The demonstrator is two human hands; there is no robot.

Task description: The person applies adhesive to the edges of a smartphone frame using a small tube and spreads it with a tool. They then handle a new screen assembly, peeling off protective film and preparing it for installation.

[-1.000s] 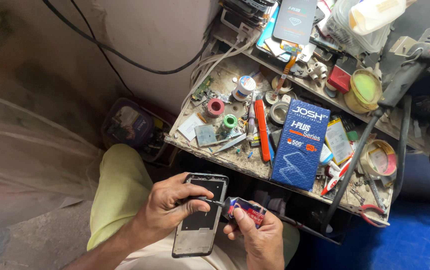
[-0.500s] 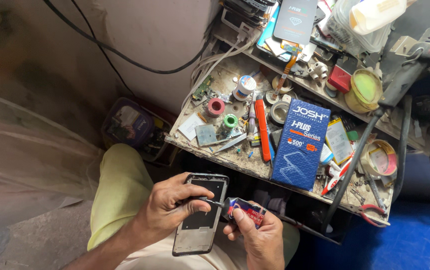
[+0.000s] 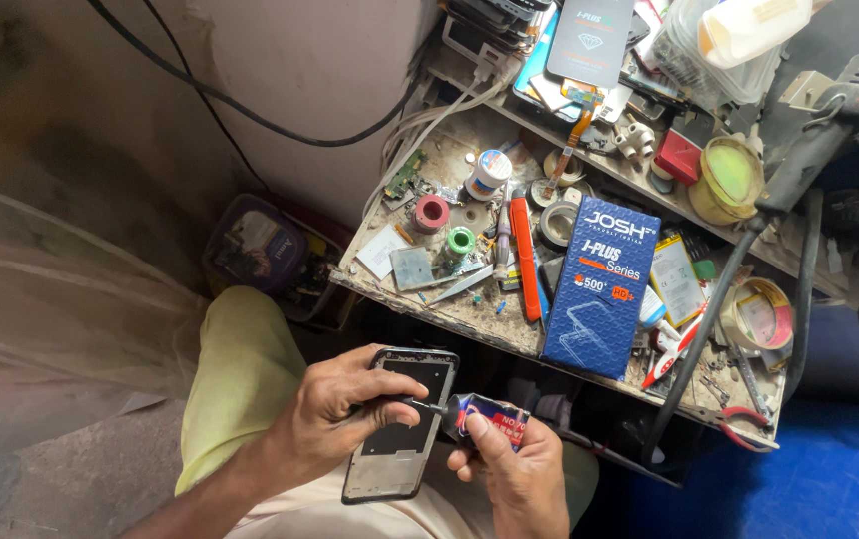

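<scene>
My left hand (image 3: 341,414) grips a black phone frame (image 3: 396,431) by its left edge, holding it face up over my lap. My right hand (image 3: 509,474) is shut on a small glue tube (image 3: 489,417) with a red and blue label. The tube's thin metal nozzle points left and touches the frame's upper right edge, near my left thumb. Both hands sit low in the head view, just below the workbench's front edge.
A cluttered wooden workbench (image 3: 404,299) stands ahead with a blue box (image 3: 601,289), an orange-handled tool (image 3: 523,258), tape rolls (image 3: 431,213), red-handled pliers (image 3: 744,417) and small parts. A black cable (image 3: 250,112) runs along the wall. A plastic tub (image 3: 255,250) sits on the floor at left.
</scene>
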